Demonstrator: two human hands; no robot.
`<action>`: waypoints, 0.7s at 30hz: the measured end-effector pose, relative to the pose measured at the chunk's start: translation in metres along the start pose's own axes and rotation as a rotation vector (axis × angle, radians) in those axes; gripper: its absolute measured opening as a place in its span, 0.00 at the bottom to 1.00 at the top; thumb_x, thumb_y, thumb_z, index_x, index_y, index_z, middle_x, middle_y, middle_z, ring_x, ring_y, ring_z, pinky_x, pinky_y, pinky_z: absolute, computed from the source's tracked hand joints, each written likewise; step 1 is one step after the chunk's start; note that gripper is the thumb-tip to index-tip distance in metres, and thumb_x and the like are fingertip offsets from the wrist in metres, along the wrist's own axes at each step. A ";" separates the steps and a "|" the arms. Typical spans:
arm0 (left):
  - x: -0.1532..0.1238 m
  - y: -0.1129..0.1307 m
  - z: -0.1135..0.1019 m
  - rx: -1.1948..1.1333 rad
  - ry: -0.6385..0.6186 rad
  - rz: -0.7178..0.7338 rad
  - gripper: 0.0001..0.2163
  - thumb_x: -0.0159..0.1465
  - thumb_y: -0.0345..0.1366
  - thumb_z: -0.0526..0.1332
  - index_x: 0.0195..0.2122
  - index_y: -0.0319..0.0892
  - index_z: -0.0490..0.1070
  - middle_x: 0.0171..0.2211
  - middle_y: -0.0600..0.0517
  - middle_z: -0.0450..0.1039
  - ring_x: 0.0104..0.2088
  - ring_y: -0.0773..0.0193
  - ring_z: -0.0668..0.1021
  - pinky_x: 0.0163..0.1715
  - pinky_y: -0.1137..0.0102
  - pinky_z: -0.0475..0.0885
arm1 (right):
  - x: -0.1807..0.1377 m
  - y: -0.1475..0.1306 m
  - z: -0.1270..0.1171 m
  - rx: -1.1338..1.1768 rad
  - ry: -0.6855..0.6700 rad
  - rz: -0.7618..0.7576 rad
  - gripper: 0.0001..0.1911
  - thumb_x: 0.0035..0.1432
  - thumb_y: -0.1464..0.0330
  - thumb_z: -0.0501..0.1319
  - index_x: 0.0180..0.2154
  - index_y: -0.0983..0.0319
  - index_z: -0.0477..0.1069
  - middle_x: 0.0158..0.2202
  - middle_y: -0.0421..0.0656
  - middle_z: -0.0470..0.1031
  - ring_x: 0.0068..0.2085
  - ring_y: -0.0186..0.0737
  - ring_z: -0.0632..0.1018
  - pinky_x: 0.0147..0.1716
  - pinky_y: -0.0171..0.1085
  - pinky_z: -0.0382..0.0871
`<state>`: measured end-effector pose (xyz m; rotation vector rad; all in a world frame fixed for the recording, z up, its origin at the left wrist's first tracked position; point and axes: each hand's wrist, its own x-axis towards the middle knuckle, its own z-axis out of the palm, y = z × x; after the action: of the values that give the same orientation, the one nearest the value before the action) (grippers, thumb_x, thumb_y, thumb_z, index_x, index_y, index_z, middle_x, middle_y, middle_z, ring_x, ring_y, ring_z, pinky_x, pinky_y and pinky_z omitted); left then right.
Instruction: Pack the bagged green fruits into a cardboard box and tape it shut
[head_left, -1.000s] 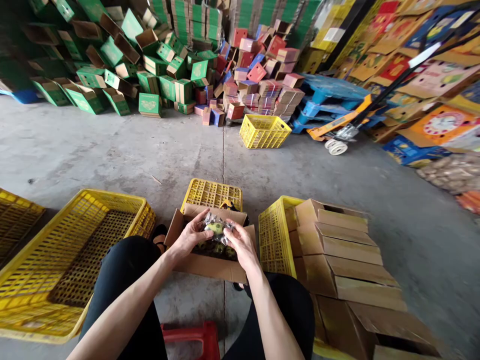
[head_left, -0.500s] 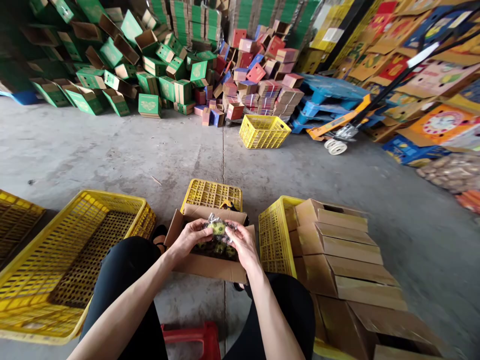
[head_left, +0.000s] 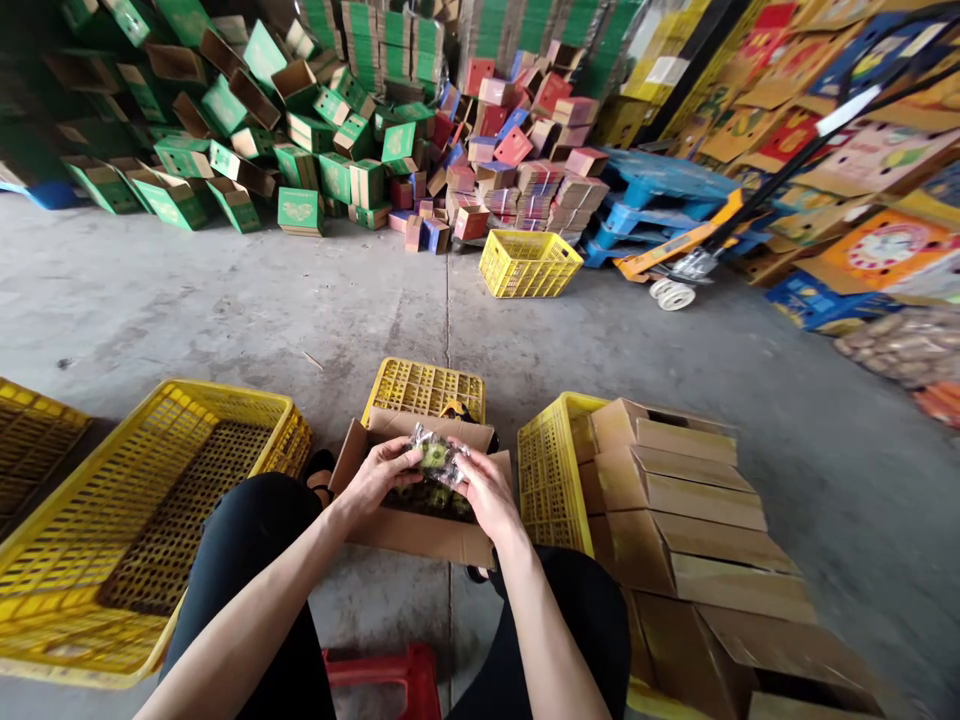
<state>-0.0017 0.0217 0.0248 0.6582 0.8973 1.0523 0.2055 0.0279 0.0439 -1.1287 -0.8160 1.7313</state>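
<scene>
Both hands meet over an open brown cardboard box that rests on a yellow crate in front of my knees. My left hand and my right hand pinch a small green fruit in crinkly clear plastic wrap from either side, just above the box. More dark green wrapped fruit lies inside the box beneath it. My fingers are curled round the wrap.
A large empty yellow crate sits at my left, and a yellow crate stuffed with flat brown cartons at my right. A red stool is under me. Piles of green and pink boxes, a yellow basket and a pallet jack stand beyond.
The hands have shifted only slightly, working the plastic wrap round the fruit over the box. Nothing else has moved.
</scene>
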 end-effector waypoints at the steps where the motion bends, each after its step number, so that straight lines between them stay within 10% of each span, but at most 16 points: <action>1: 0.000 0.000 0.000 -0.008 0.025 0.002 0.23 0.53 0.49 0.79 0.45 0.41 0.84 0.48 0.43 0.83 0.48 0.50 0.83 0.45 0.64 0.79 | 0.001 0.002 0.000 0.013 -0.001 -0.005 0.23 0.52 0.55 0.75 0.49 0.55 0.82 0.56 0.46 0.82 0.57 0.54 0.82 0.55 0.52 0.78; 11: 0.000 0.002 0.002 0.104 0.145 0.097 0.25 0.51 0.55 0.78 0.41 0.40 0.86 0.43 0.44 0.85 0.45 0.48 0.84 0.46 0.61 0.80 | 0.003 0.003 -0.004 -0.013 0.036 -0.046 0.20 0.50 0.55 0.76 0.45 0.54 0.83 0.58 0.46 0.81 0.61 0.55 0.79 0.58 0.51 0.75; 21: -0.003 0.005 0.007 0.147 0.087 0.080 0.18 0.55 0.52 0.77 0.31 0.40 0.83 0.35 0.47 0.83 0.38 0.55 0.82 0.39 0.67 0.78 | 0.000 0.000 0.000 -0.023 0.070 0.022 0.22 0.42 0.56 0.81 0.37 0.58 0.81 0.43 0.45 0.86 0.44 0.49 0.85 0.40 0.40 0.77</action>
<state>0.0012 0.0205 0.0332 0.7808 1.0381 1.1000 0.2052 0.0280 0.0440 -1.2108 -0.7854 1.6948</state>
